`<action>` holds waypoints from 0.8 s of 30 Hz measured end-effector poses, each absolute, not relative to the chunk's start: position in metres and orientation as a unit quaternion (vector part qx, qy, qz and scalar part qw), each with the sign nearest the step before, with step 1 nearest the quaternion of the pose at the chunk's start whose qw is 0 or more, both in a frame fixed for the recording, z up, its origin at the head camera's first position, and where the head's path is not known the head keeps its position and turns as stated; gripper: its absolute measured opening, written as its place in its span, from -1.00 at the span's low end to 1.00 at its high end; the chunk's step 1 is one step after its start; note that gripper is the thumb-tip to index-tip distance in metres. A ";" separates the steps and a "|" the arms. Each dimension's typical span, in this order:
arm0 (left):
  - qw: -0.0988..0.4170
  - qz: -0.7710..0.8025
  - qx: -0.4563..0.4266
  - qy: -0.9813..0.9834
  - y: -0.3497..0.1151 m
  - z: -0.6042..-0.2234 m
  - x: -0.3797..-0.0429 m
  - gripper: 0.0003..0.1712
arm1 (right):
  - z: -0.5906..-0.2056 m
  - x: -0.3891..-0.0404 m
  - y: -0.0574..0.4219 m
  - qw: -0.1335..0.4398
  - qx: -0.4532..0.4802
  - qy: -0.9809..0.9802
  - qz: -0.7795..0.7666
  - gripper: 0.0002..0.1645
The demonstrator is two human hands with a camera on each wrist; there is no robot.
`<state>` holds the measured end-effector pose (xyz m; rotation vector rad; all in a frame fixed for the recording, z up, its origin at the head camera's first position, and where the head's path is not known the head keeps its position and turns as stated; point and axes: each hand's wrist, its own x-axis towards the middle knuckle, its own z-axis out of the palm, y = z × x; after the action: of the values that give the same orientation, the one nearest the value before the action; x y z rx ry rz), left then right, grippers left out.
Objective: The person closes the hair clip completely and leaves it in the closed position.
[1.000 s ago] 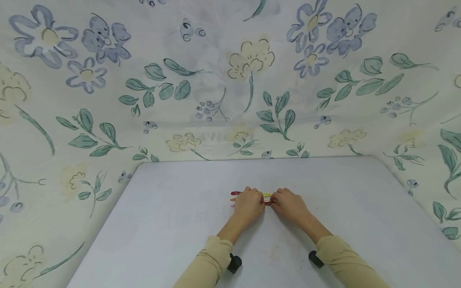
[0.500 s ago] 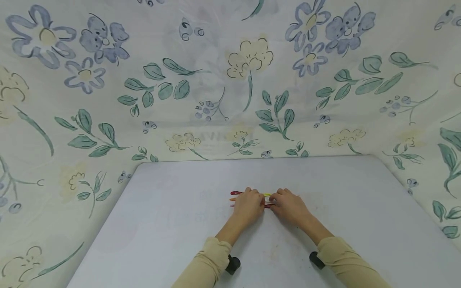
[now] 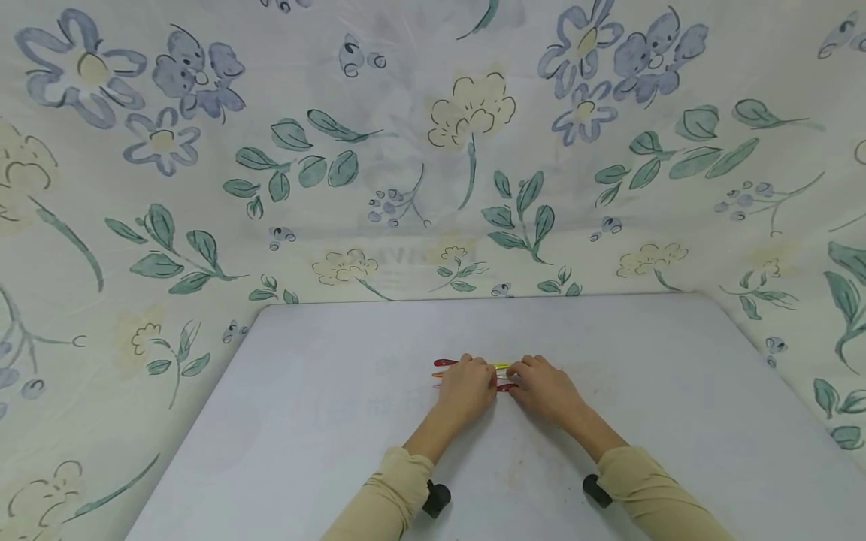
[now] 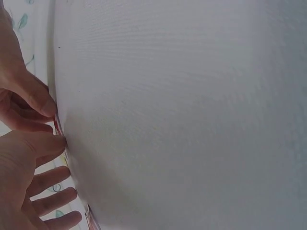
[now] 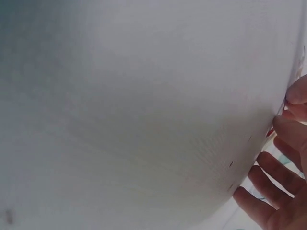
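Several slim coloured sticks lie side by side on the white table; their exact kind is too small to tell. A red end [image 3: 445, 363], an orange tip [image 3: 438, 374] and a yellow part [image 3: 501, 366] show around the hands. My left hand [image 3: 467, 387] covers their middle, its thumb and index finger pinching the near dark red stick [image 3: 505, 388]. At that stick's other end, my right hand [image 3: 543, 387] pinches with thumb and index finger. In the left wrist view, the other fingers [image 4: 53, 201] of my left hand are spread. The right hand's other fingers [image 5: 271, 189] also extend.
The white table [image 3: 325, 421] ends at a far edge below a flower-printed cloth [image 3: 406, 188]. Black wrist cameras [image 3: 437, 499] sit under both forearms. Small dark marks [image 5: 231, 164] show on the tabletop near the right hand.
The dark red stick has shifted slightly toward me since a second ago, then stayed put. Both hands have barely moved.
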<state>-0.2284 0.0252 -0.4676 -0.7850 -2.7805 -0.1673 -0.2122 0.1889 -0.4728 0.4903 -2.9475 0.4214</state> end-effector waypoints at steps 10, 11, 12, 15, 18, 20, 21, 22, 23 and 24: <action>0.100 -0.063 -0.263 -0.957 0.025 -0.464 -0.227 -0.96 | -0.472 -0.211 0.190 0.062 0.165 -0.974 0.144 -0.74; 0.098 -0.064 -0.263 -0.958 0.025 -0.464 -0.227 -0.96 | -0.473 -0.211 0.190 0.062 0.165 -0.974 0.144 -0.74; 0.097 -0.067 -0.264 -0.957 0.024 -0.464 -0.226 -0.96 | -0.473 -0.211 0.190 0.060 0.164 -0.974 0.143 -0.74; 0.091 -0.075 -0.267 -0.956 0.023 -0.464 -0.227 -0.98 | -0.473 -0.211 0.190 0.056 0.162 -0.975 0.142 -0.73; 0.082 -0.088 -0.267 -0.956 0.023 -0.464 -0.228 -0.97 | -0.472 -0.210 0.191 0.048 0.159 -0.976 0.142 -0.73; 0.074 -0.095 -0.265 -0.957 0.022 -0.463 -0.228 -0.95 | -0.471 -0.209 0.192 0.044 0.158 -0.976 0.143 -0.72; 0.072 -0.096 -0.265 -0.957 0.022 -0.463 -0.229 -0.95 | -0.471 -0.208 0.192 0.042 0.158 -0.976 0.144 -0.72; 0.070 -0.097 -0.265 -0.957 0.021 -0.463 -0.229 -0.95 | -0.470 -0.208 0.192 0.040 0.156 -0.976 0.144 -0.71; 0.070 -0.098 -0.265 -0.957 0.021 -0.462 -0.229 -0.95 | -0.470 -0.207 0.192 0.038 0.156 -0.977 0.143 -0.70; 0.070 -0.099 -0.265 -0.957 0.020 -0.461 -0.230 -0.95 | -0.470 -0.207 0.193 0.038 0.156 -0.977 0.143 -0.70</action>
<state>-0.2300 0.0203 -0.4614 -0.7971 -2.8778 -0.2977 -0.2073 0.1926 -0.4701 0.4801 -2.9967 0.4387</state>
